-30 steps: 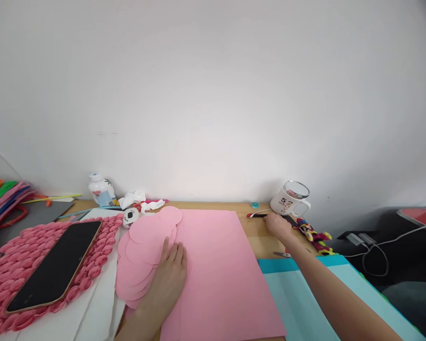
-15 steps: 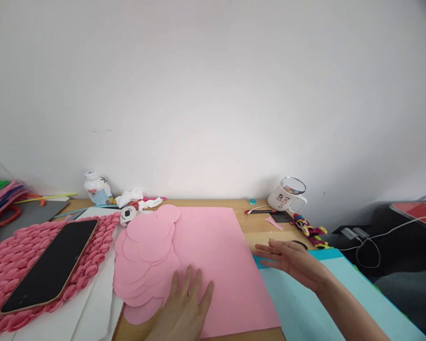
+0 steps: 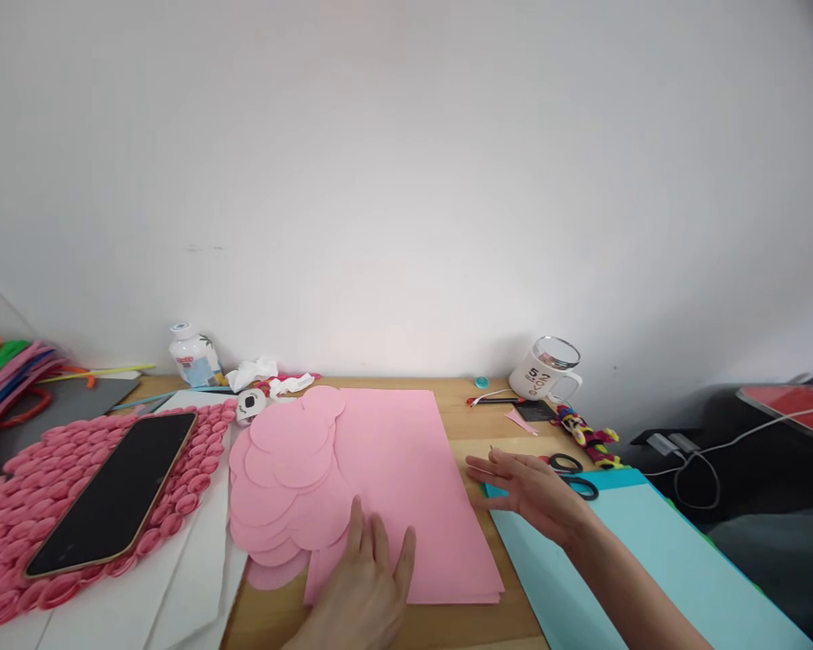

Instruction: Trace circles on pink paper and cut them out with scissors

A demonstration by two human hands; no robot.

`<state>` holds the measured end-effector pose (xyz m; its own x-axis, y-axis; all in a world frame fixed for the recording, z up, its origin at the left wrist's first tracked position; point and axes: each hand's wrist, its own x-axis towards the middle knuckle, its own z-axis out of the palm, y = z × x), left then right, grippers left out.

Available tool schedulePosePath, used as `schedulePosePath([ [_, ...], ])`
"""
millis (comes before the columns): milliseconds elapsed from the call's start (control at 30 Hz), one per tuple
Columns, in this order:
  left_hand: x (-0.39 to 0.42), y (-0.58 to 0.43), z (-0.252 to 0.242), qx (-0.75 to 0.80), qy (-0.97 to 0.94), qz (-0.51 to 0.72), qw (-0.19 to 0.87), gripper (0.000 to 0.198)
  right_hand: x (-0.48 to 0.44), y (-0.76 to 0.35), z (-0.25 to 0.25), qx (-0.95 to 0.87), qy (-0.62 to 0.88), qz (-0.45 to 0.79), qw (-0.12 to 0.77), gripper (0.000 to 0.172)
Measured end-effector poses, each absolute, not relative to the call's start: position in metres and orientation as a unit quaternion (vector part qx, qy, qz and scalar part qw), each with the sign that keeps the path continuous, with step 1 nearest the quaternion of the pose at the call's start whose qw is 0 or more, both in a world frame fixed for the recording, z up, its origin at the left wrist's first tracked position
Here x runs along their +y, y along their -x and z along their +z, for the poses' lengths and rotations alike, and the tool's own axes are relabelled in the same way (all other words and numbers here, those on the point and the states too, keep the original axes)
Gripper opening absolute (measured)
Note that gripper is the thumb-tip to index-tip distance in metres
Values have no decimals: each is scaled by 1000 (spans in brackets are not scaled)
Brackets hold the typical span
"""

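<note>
My left hand (image 3: 369, 578) lies on the lower part of a stack of pink paper (image 3: 399, 460), its fingers spread. At the stack's right edge is my right hand (image 3: 532, 487), palm turned to the paper and fingers stretched out; it grips nothing. A heap of pink paper circles (image 3: 291, 469) overlaps the left side of the stack. Behind my right hand, the dark handles of a pair of scissors (image 3: 583, 488) rest on light blue paper (image 3: 623, 551).
A phone (image 3: 118, 492) lies on a mat of pink paper rolls (image 3: 47, 451) at left. Along the wall stand a white bottle (image 3: 195, 357), crumpled tissue (image 3: 252, 371) and a white mug (image 3: 546, 370). A colourful figure (image 3: 588, 435) and white cables (image 3: 695, 469) are at right.
The pink stack has shifted up and left, showing table in front of it. Both hands moved with it: the right went left, uncovering the scissors' handles. The view turned slightly.
</note>
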<state>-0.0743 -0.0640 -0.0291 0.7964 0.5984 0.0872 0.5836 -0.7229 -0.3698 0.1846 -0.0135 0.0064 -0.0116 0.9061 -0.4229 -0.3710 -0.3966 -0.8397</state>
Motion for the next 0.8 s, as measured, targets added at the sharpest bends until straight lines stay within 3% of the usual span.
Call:
schedulePosePath([
  [267,-55,82,-24,-327,920,-55,208,43,-17,-183,5,-262,508,658,490,30],
  [567,-73,77,-11,-321,875,-286,225,68,-29,-208,47,-321,423,739,415,22],
  [800,-93,37,-69,-289,892,-293,186,37,-47,-215,33,-437,547,633,331,33],
])
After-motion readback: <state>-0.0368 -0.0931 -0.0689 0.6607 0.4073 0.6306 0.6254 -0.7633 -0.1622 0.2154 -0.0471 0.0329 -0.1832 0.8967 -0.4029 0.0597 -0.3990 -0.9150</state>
